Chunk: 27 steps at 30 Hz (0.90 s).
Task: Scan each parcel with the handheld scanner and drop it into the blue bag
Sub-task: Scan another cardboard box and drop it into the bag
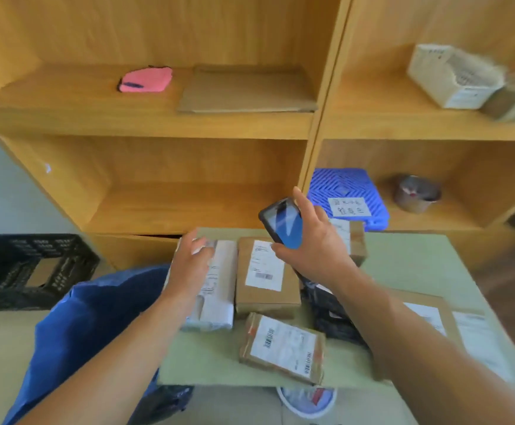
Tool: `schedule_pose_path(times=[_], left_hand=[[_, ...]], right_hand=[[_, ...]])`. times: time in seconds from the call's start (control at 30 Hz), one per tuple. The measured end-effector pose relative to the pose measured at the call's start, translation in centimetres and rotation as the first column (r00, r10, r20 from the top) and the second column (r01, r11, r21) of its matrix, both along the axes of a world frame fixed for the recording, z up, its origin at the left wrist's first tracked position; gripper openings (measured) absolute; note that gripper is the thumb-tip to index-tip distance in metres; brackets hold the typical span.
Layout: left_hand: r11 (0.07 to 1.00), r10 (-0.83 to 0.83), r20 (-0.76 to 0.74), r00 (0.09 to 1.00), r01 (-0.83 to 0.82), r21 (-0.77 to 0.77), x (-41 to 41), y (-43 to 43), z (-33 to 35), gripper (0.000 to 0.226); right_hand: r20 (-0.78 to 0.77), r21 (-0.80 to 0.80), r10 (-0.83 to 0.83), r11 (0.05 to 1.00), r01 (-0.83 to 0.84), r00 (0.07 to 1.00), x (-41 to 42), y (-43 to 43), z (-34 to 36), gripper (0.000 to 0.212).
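Parcels lie spread over the pale green table (403,259), with the blue bag (90,326) slumped open on the floor just off its left edge and a black crate (20,271) further left against the wooden shelving (314,127). At the table's left edge sits a white-wrapped parcel (219,289); the left hand (190,262) rests flat on top of it, fingers spread over its far end, whether gripping or just pressing I cannot tell. Just right of it, touching or nearly so, a brown box (265,271) lies label up toward the far edge. Nearer the front edge a smaller taped brown parcel (284,348) lies tilted, barcode labels facing up. Above the brown box the right hand (317,240) is closed around the handheld scanner (282,223), a dark phone-like unit with a lit blue screen, held clear of the surface. Under that forearm a black plastic mailer (329,308) lies crumpled. Toward the right edge a flat cardboard envelope (428,314) lies beside a white mailer (480,342). On the shelf behind, a blue tray (348,191) leans.
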<state>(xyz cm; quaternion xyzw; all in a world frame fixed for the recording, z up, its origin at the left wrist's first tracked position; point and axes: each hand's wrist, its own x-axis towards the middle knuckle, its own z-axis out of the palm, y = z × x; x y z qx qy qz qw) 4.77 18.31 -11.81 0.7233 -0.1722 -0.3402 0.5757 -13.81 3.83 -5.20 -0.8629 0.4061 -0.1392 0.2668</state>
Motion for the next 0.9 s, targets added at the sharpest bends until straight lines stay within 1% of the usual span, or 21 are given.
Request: schedule_pose_path(times=[0.07, 0.27, 0.37, 0.47, 0.53, 0.6, 0.7, 0.77, 0.83, 0.9], left_hand=[[0.999, -0.034, -0.001, 0.999, 0.034, 0.0, -4.2, -3.4, -0.1, 0.058], [0.977, -0.215, 0.035, 0.976, 0.215, 0.011, -16.4, -13.6, -2.0, 0.052], [0.945, -0.327, 0.027, 0.945, 0.327, 0.01, -22.6, -17.1, -3.1, 0.044], [0.904, -0.428, 0.052, 0.902, 0.428, 0.016, -27.0, -19.7, -5.1, 0.043], [0.858, -0.513, 0.061, 0.856, 0.511, 0.046, -29.1, -21.0, -6.7, 0.039], [0.791, -0.61, 0.113, 0.785, 0.593, 0.152, -30.5, -22.1, -8.8, 0.042], [0.666, -0.744, 0.256, 0.617, 0.653, 0.362, -31.4, -23.6, -11.8, 0.049], [0.59, -0.807, 0.292, 0.514, 0.669, 0.452, -31.4, -24.7, -13.2, 0.054], [0.54, -0.841, 0.292, 0.456, 0.666, 0.515, -31.2, -25.9, -14.4, 0.06], [0.521, -0.853, 0.299, 0.429, 0.658, 0.543, -31.1, -26.7, -15.4, 0.066]], right_hand=[[0.001, 0.0, -0.053, 0.999, 0.053, 0.999, -4.7, -2.1, -0.2, 0.108], [-0.011, 0.002, -0.205, 0.979, 0.205, 0.979, -18.5, -8.1, -1.9, 0.106], [-0.035, 0.027, -0.287, 0.957, 0.288, 0.957, -24.8, -10.2, -2.9, 0.107], [-0.081, 0.043, -0.362, 0.93, 0.366, 0.929, -29.7, -11.3, -4.3, 0.109], [-0.117, 0.055, -0.403, 0.91, 0.411, 0.908, -32.0, -11.5, -5.5, 0.109], [-0.146, 0.063, -0.43, 0.895, 0.442, 0.891, -33.6, -11.5, -6.9, 0.108], [-0.182, 0.101, -0.459, 0.871, 0.48, 0.87, -35.2, -11.1, -9.1, 0.107], [-0.21, 0.115, -0.469, 0.86, 0.498, 0.858, -35.9, -10.6, -10.2, 0.107], [-0.239, 0.13, -0.466, 0.854, 0.504, 0.852, -36.5, -10.3, -11.1, 0.107], [-0.266, 0.147, -0.468, 0.844, 0.515, 0.843, -37.2, -10.3, -11.5, 0.108]])
